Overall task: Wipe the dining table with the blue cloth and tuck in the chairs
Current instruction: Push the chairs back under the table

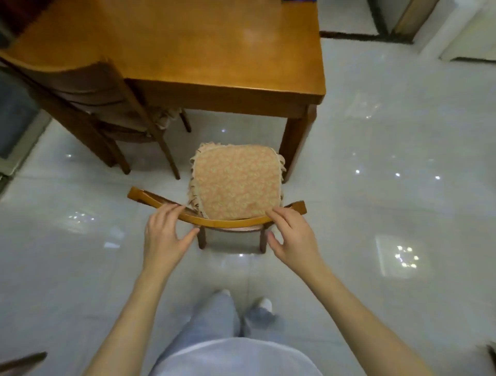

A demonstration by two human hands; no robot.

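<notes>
I read this as the chair-tucking step. Wooden dining chair with curved honey-coloured top rail and fringed orange floral seat cushion stands pulled out on the glossy white tile floor, facing the short end of the orange-brown wooden dining table. Seat front is near the table's end but not under it; the chair sits just beside the right-hand table leg.

Hands: left hand has its fingers draped over the rail left of centre, thumb spread below and not closed on the wood. Right hand likewise, fingertips on the rail toward the right, thumb free underneath. Both loosely cupped on the rail, contact without a firm clamp, from what I can see.

Second chair, darker brown wood, is already mostly under the table's long side on the left.

Blue cloth: only a sliver of something dark blue at the table's far edge, cropped by the frame; can't confirm it's the cloth. Tabletop looks bare and glossy, so wiping is probably done.

Next move, my call: close the grip and push straight forward, biasing slightly left so the chair's right front leg clears the table leg.
</notes>
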